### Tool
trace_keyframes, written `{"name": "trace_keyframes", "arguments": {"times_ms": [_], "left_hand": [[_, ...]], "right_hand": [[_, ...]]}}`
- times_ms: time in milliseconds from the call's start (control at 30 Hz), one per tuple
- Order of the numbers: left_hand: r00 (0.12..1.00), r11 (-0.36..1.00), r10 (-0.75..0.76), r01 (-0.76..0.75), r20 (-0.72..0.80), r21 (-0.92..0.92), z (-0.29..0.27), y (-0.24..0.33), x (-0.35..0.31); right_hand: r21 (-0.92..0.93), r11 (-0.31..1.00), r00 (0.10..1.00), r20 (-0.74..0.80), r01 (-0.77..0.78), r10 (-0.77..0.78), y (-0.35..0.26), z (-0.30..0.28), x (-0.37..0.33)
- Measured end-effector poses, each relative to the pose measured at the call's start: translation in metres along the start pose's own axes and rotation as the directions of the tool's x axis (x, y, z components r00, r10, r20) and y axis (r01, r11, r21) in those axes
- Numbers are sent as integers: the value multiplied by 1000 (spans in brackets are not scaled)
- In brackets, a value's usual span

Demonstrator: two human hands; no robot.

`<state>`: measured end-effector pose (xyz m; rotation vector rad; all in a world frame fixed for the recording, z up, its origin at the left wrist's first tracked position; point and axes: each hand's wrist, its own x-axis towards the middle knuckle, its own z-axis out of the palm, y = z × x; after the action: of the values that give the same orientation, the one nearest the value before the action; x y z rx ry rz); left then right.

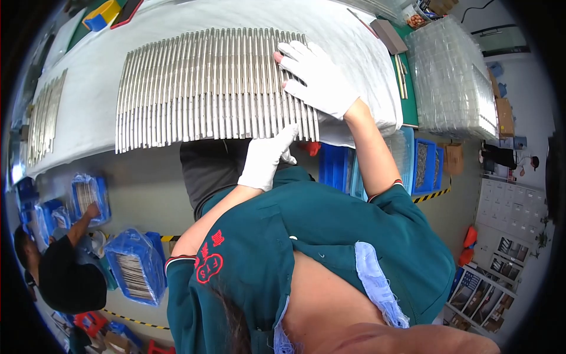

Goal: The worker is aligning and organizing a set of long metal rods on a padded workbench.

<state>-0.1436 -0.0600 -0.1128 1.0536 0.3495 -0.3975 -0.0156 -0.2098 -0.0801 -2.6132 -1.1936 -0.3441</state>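
Note:
A long row of slim silvery metal rods (200,88) lies side by side on a white cloth-covered table (88,112). Both my hands wear white gloves; some fingertips of the right one are bare. My right hand (321,79) rests with fingers spread over the far and middle part of the rods at the row's right end. At the table's near edge, my left hand (263,158) has its thumb stretched up against the near ends of the rods toward the right. Its other fingers stand apart from the thumb and are partly hidden.
A smaller batch of rods (46,118) lies at the table's left. Yellow-and-blue tape (103,15) sits far left. Stacked clear plastic trays (451,76) rise at the right, beside a brown block (388,35). Blue bins (424,165) stand below. A co-worker (65,271) reaches into a rod-filled crate (91,197).

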Motion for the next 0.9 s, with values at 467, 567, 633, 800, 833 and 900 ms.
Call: {"name": "trace_keyframes", "arguments": {"times_ms": [467, 567, 633, 800, 833, 900], "left_hand": [[999, 999, 32, -33, -35, -16, -7, 4, -2], [999, 1000, 20, -20, -27, 10, -8, 6, -4], [1000, 1000, 6, -6, -19, 18, -10, 5, -4], [998, 995, 60, -59, -9, 85, -12, 5, -4], [998, 995, 59, -58, -9, 84, -13, 4, -3], [995, 993, 93, -92, -21, 70, -17, 2, -1]], "right_hand": [[-41, 999, 999, -17, 34, -35, -2, -1, -1], [-45, 997, 998, -17, 61, -62, -1, -4, 1], [-51, 995, 996, -13, 82, -83, 0, -3, 0], [-24, 997, 997, -24, 72, -73, 0, -3, 0], [-23, 997, 997, -23, 73, -73, -1, -3, 0], [-29, 997, 997, -30, 75, -76, -1, -4, 1]]}}
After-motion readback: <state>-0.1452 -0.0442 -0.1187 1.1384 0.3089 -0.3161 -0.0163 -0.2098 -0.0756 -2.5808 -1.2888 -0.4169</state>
